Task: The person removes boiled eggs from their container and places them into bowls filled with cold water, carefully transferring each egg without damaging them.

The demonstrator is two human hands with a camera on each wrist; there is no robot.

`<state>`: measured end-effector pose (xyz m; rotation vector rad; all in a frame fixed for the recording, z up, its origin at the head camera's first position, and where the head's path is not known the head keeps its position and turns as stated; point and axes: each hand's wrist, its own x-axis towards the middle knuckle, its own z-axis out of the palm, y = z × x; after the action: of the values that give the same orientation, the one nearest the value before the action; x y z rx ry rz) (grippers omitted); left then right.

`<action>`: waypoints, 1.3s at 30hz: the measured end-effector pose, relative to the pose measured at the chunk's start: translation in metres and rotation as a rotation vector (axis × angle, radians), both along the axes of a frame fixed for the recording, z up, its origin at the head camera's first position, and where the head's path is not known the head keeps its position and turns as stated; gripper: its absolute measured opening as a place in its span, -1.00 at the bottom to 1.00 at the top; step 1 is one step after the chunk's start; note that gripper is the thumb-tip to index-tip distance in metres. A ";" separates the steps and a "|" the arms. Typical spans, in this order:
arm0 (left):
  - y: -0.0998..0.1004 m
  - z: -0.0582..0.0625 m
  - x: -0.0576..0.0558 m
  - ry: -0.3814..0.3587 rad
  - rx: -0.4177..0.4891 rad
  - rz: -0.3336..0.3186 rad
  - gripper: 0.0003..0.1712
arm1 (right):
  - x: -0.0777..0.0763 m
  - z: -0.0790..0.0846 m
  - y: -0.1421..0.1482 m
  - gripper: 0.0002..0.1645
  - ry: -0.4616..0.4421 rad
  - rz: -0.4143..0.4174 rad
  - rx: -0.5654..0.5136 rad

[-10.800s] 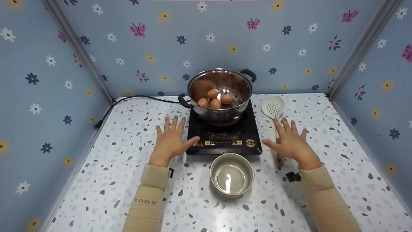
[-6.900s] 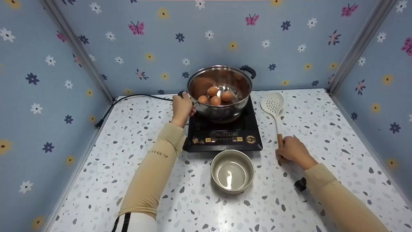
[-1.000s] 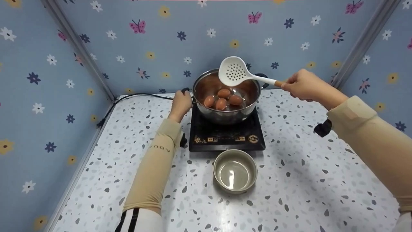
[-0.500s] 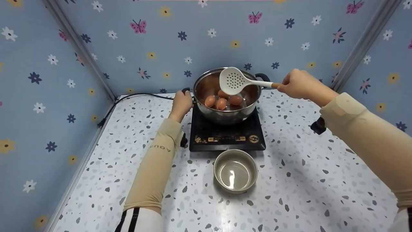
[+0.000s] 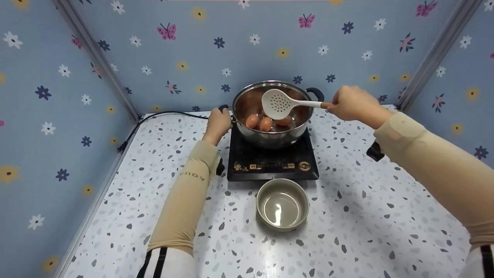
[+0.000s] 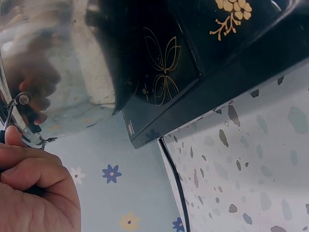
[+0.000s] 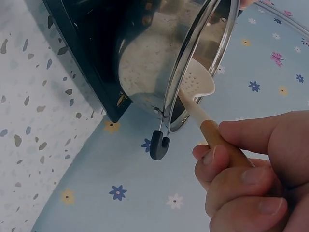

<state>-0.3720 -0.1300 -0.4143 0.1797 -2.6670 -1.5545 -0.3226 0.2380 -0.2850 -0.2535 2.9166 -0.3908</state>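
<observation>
Speckled bench (image 5: 366, 216) spans a booth of flowered blue panels (image 5: 251, 23), its far edge running along the back panel just beyond the pot (image 5: 270, 139). That pot stands on a black cooktop (image 5: 274, 176) and holds brown eggs (image 5: 265, 124). Above them the white skimmer (image 5: 278, 104) is held across the pot's right rim, long axis running left to right, perforated head pointing left. The right hand's (image 5: 353, 102) grip is curled round the wooden handle (image 7: 227, 147); the left hand (image 5: 218, 123) grips the pot's left handle (image 5: 223, 107). Just near of the cooktop sits a bowl (image 5: 291, 208), bench top stretching either side.
</observation>
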 end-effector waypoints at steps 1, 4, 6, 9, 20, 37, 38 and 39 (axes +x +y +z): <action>0.000 0.000 0.000 -0.001 0.000 0.003 -0.42 | 0.000 -0.001 -0.001 -0.61 0.004 0.003 0.006; 0.000 0.000 0.000 -0.003 -0.012 0.009 -0.42 | -0.001 -0.002 -0.003 -0.61 0.015 0.009 0.014; 0.001 0.000 0.000 -0.001 -0.021 0.011 -0.42 | -0.001 -0.002 -0.004 -0.62 0.023 0.008 0.019; 0.001 0.000 0.000 0.000 -0.028 0.017 -0.43 | -0.001 -0.002 -0.006 -0.63 0.030 0.007 0.022; -0.001 -0.001 0.000 -0.011 0.003 -0.004 -0.46 | 0.001 0.002 -0.012 -0.60 0.044 0.012 0.077; 0.001 0.000 -0.001 -0.036 -0.016 0.020 -0.43 | -0.007 0.012 -0.011 -0.59 -0.038 0.076 0.132; 0.002 0.000 -0.001 -0.042 -0.008 0.018 -0.43 | -0.008 0.012 -0.011 -0.61 -0.044 0.086 0.135; 0.002 0.000 -0.001 -0.043 -0.006 0.018 -0.43 | -0.009 0.013 -0.011 -0.62 -0.052 0.092 0.137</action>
<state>-0.3727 -0.1281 -0.4147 0.2391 -2.6940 -1.5551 -0.3312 0.2271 -0.2725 -0.3501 2.8516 -0.1802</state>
